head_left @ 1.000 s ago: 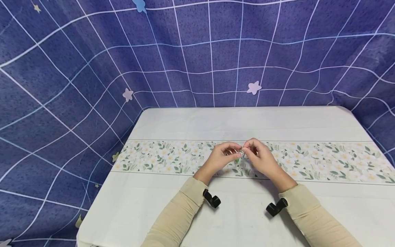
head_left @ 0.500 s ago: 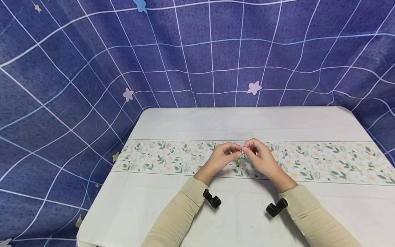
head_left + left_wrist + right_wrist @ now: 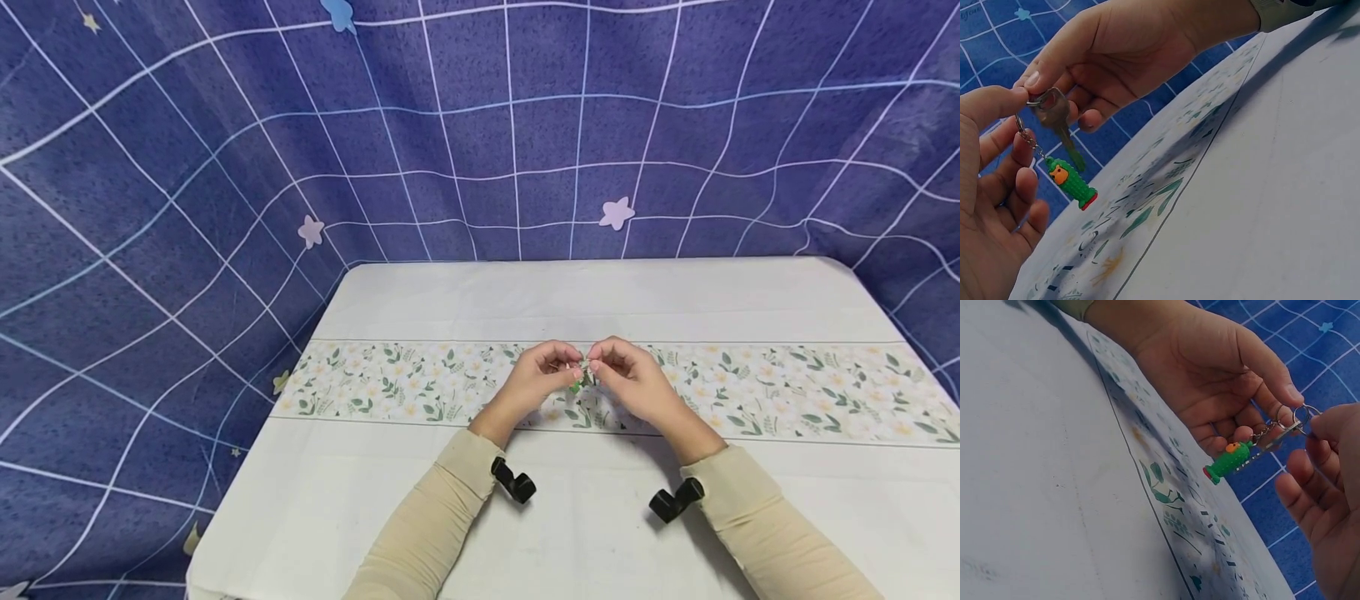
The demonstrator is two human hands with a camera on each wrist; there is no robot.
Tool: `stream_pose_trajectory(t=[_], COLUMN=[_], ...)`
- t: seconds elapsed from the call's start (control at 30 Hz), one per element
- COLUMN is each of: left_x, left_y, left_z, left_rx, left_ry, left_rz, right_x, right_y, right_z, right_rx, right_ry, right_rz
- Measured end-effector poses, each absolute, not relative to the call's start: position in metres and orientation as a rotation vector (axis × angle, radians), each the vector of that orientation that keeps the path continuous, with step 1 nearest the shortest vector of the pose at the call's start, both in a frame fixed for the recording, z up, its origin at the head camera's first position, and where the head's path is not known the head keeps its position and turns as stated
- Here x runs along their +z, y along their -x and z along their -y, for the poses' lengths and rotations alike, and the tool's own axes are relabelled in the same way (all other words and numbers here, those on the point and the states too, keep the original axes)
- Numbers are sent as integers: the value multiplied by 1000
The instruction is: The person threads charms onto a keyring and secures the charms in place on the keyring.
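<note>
Above the table, my left hand (image 3: 536, 379) and right hand (image 3: 633, 383) meet fingertip to fingertip. Both pinch a small metal key ring (image 3: 1301, 415) between thumb and fingers. A metal key (image 3: 1055, 115) hangs from it, blade down, in the left wrist view. Beside the key, a short chain (image 3: 1032, 142) carries a green cactus-like figurine (image 3: 1071, 181) with an orange face and red base. The figurine dangles free, below the left fingers. The lower fingers of both hands are loosely bent and hold nothing. Fingertips hide part of the ring.
A white cloth covers the table (image 3: 585, 533), with a floral strip (image 3: 420, 379) running across it under the hands. A blue gridded curtain (image 3: 480, 133) with stars stands behind and to the left. Black wrist mounts (image 3: 513, 482) stick out from the beige sleeves (image 3: 435, 517).
The fingertips of my two hands have drawn slightly apart. The green figurine swung into clearer sight half a second ago and is now partly hidden in the head view.
</note>
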State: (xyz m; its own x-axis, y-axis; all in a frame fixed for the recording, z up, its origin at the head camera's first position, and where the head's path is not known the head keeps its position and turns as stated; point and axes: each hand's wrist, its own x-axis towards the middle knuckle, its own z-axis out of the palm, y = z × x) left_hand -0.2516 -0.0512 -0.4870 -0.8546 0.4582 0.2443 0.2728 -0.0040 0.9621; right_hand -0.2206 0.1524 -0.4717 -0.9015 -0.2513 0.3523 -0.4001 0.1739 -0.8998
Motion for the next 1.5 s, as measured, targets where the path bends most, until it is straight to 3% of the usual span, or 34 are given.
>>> stream_pose_trajectory(t=[1.5], left_x=[-486], left_y=[252], left_z=[51], left_rx=[1886], left_ry=[-699], left_rz=[-2116], right_x=[-470], right_y=[222], right_z=[-151], right_rx=[2098], right_ry=[-541], right_rz=[2259])
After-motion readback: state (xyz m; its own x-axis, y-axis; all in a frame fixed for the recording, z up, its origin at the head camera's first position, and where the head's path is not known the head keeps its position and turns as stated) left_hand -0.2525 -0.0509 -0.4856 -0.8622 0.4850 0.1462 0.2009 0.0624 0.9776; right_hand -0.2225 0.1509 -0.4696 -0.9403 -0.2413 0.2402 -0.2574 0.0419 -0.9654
